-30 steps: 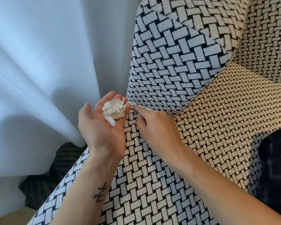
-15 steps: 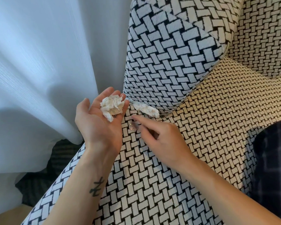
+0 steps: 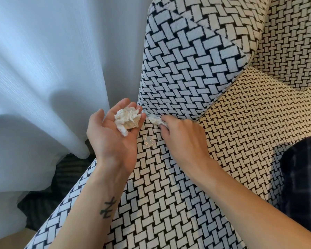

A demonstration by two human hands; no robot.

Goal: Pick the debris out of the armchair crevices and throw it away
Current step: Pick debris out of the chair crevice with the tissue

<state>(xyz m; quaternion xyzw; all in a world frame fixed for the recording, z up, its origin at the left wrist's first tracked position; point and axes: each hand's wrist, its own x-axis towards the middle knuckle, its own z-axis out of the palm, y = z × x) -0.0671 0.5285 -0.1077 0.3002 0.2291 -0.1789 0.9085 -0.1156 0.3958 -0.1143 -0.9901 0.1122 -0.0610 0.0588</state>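
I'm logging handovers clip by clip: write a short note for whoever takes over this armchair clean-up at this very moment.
The left hand is open, palm up, carrying a crumpled white tissue wad.
The right hand pinches a second crumpled white tissue scrap at the crevice where the black-and-white woven cushion meets the armchair seat.
A small round silver coin lies loose on the seat between the hands.
Done: one wad collected.
Left: lift the scrap out, pick up the coin, check the other crevices, throw the lot away. No bin is in view.
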